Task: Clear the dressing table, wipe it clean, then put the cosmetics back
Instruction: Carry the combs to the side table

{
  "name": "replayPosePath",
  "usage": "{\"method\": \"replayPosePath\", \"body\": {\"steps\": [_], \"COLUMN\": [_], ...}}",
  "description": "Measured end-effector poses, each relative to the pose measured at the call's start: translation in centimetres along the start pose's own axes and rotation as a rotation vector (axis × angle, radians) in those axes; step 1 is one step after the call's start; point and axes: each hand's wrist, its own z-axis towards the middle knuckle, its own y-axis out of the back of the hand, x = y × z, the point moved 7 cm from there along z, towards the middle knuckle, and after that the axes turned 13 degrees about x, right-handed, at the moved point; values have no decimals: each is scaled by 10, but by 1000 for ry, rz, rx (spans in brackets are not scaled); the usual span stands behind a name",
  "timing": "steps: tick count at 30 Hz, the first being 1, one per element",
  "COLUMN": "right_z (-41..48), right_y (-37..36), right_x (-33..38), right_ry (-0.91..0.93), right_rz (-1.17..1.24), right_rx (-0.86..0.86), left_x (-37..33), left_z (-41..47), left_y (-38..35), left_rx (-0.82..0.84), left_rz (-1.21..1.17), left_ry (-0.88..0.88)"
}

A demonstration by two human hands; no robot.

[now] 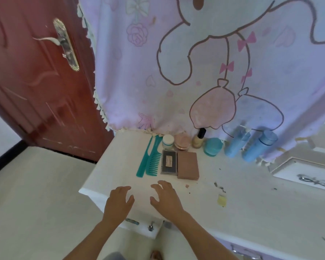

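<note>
Head view: a person is standing at the dressing table (251, 212), both bare forearms reaching in from the bottom of the pic. The L hand (118, 199) is hovering by the table's front left corner, fingers spread & relaxed, gripping nothing. The R hand (166, 197) is hanging just beside it, likewise loose & released. Can't tell if either palm is touching the top.

The cosmetics are sitting in 2 rows toward the back left of the top. The back row is running along the back edge, left to right: white jar (167, 141), pink compact (182, 141), foundation bottle (199, 139) w/ black cap, teal jar (213, 146), blue bottle (236, 142), 2nd blue bottle (259, 145). In front, a tail comb (144, 158) & wide-tooth comb (154, 162) are lying side by side. Next to them are lying a dark case (169, 162) w/ a pale label, writing too blurred to read, & a brown box (188, 165) right against it. A strip of bare top is lying btw the hands & this front row.

A small yellow item (222, 199) is lying alone to the right of the R hand, dark specks around it. A cartoon-rabbit cloth (176, 72) is hanging behind the back edge. A red door (36, 81) w/ a metal handle (64, 42) is standing left of the table.
</note>
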Motion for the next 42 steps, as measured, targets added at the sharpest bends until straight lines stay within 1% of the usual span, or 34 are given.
{"method": "replayPosePath", "body": {"steps": [4,7,9,11,13,17,19,20,23,24,26,28,29,30,32,35,40,42], "right_z": [20,27,31,34,42,62,71,77,95,101,111,118,120,121,122,115,111,112], "right_y": [-2,0,4,8,11,21,19,17,15,14,8,10,4,1,-4,-4,0,0], "right_x": [4,-4,-10,-11,-9,-6,1,6,23,29,36,41,40,36,35,38,30,26], "right_ry": [47,14,-16,-33,-40,-79,-98,-98,-77,-79,-135,-161,-204,-247,-234,-225,-300,-332], "right_rz": [-25,-1,-10,-25,-33,-59,-61,-61,-71,-80,-133,-228,-252,-264,-252,-228,-159,-139], "right_rx": [41,41,15,0,-4,-23,-17,-18,-53,-26,65,14,50,36,-10,-43,-174,-192], "left_x": [-9,-28,-42,-51,-49,-46,-34,-26,-8,-2,10,18,21,24,26,37,38,38], "left_z": [24,51,70,90,106,114,114,113,111,110,112,115,116,117,117,119,126,128], "left_y": [-6,-10,-10,-12,-16,-6,-1,2,17,22,27,35,39,44,53,59,61,61], "left_rx": [34,80,116,145,198,170,167,181,154,143,174,183,189,168,119,123,168,204], "left_rz": [154,275,334,382,458,569,597,589,591,587,571,542,514,485,442,264,349,381], "left_ry": [-30,-88,-161,-280,-268,-363,-406,-416,-424,-411,-359,-302,-273,-247,-214,-67,62,131]}}
